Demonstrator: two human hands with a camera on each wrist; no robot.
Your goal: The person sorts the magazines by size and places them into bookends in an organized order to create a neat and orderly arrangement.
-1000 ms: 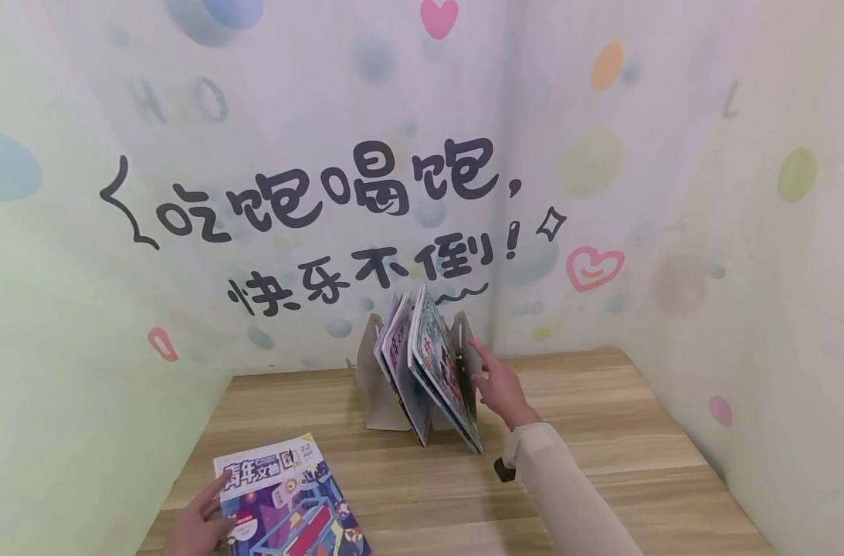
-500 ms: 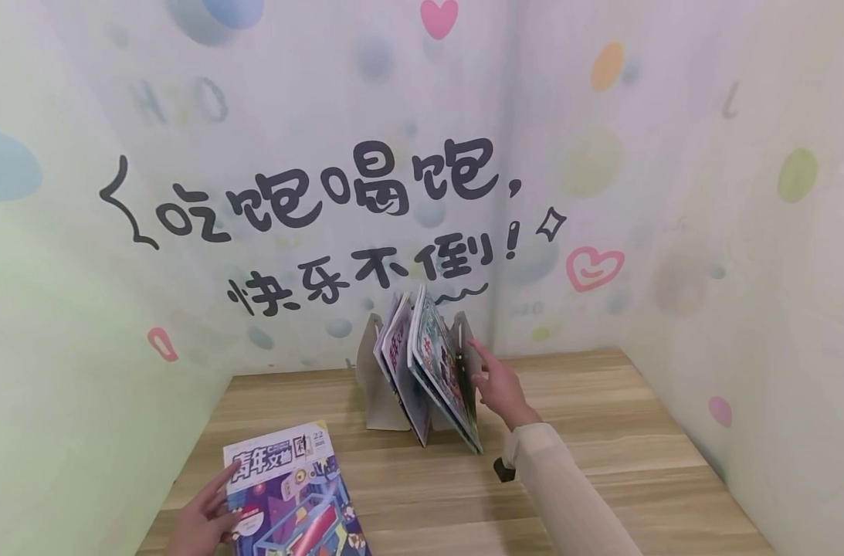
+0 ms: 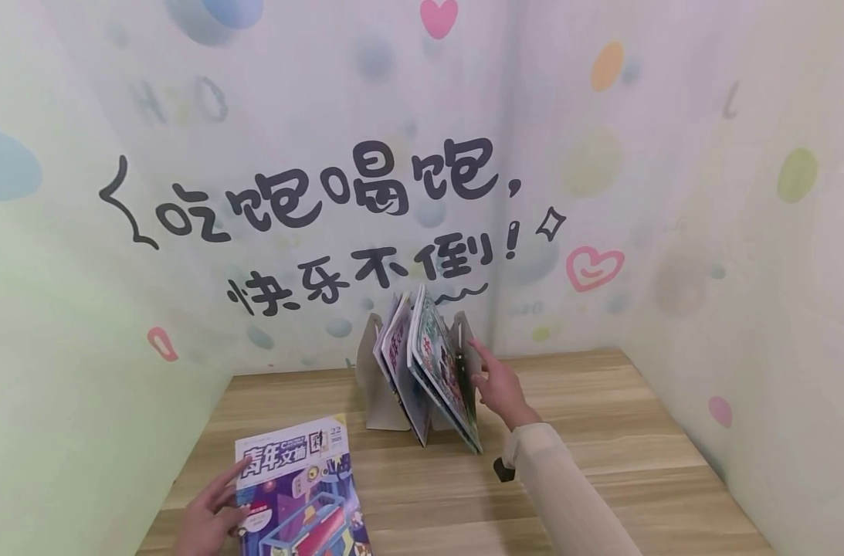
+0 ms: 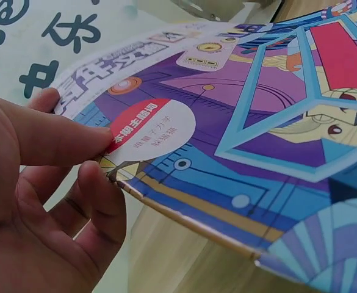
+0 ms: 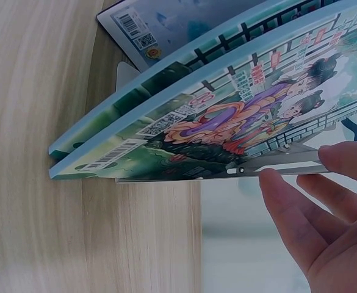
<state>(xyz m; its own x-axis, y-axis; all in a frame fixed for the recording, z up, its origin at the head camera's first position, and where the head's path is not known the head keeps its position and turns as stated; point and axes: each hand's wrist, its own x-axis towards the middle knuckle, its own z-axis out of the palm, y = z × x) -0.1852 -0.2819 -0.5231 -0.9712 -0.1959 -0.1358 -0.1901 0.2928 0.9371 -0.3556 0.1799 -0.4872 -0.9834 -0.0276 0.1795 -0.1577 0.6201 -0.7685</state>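
Note:
My left hand (image 3: 209, 516) pinches the left edge of a colourful magazine (image 3: 299, 494). In the left wrist view the thumb lies on the cover (image 4: 166, 134) and the curled fingers are underneath. The magazine's lower part runs out of the head view. My right hand (image 3: 501, 390) is at the right end plate of a grey bookend (image 3: 381, 386). The right wrist view shows the thumb and fingers on either side of that plate's edge (image 5: 282, 166). Several magazines (image 3: 438, 371) lean in the bookend, tops tilted left, with a green-covered one (image 5: 227, 122) nearest the right hand.
The bookend stands on a wood-grain table (image 3: 602, 432), close to the back wall (image 3: 310, 93), which carries dark writing and coloured dots. A pale side wall (image 3: 60, 347) borders the table on the left, another (image 3: 762, 270) on the right.
My left hand has moved the colourful magazine a little to the right and farther from me. The right hand and the bookend have stayed in place.

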